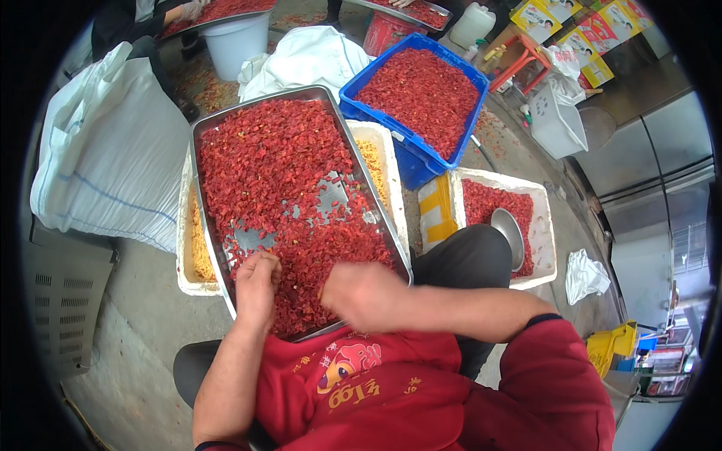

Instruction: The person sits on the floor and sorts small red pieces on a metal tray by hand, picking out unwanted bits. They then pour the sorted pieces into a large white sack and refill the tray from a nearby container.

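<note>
A metal tray (198,169) of chopped dried red pieces, likely chillies, rests over a white foam box (399,186) that holds yellow bits. My left hand (258,287) is at the tray's near left part, fingers curled together just over the red pieces; whether anything is between them is hidden. My right hand (364,296) is blurred above the near right part of the tray, its fingers bent down, and their tips cannot be made out. Patches of bare metal show in the middle of the tray and near my left hand.
A blue crate (406,131) of red pieces stands beyond the tray. At right, a foam box (542,237) holds red pieces and a metal bowl (507,239). A large white woven sack (118,163) stands left. Two people's gloved hands (192,10) (401,3) are at trays in the back.
</note>
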Tool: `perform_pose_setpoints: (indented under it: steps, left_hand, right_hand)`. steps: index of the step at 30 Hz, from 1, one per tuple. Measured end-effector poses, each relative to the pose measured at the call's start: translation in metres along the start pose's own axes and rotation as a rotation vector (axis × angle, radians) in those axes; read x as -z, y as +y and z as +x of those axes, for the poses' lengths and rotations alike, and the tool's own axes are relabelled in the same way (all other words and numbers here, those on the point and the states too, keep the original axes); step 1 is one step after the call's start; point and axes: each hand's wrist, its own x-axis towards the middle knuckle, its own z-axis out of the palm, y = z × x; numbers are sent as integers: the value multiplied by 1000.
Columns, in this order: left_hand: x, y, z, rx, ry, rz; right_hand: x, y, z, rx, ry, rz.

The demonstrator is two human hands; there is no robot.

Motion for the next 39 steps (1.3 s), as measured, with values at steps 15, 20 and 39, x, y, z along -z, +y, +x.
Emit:
perform_pose_setpoints:
  steps: [15, 20, 39]
  left_hand:
    - [38, -11, 31, -502, 94, 1330]
    - [34, -4, 22, -365, 85, 1203]
    - [31, 7, 33, -291, 56, 1118]
  right_hand:
    - [-21, 215, 60, -762, -117, -278]
    - [-58, 227, 99, -1073, -73, -188]
    - [-14, 167, 31, -1019, 44, 1252]
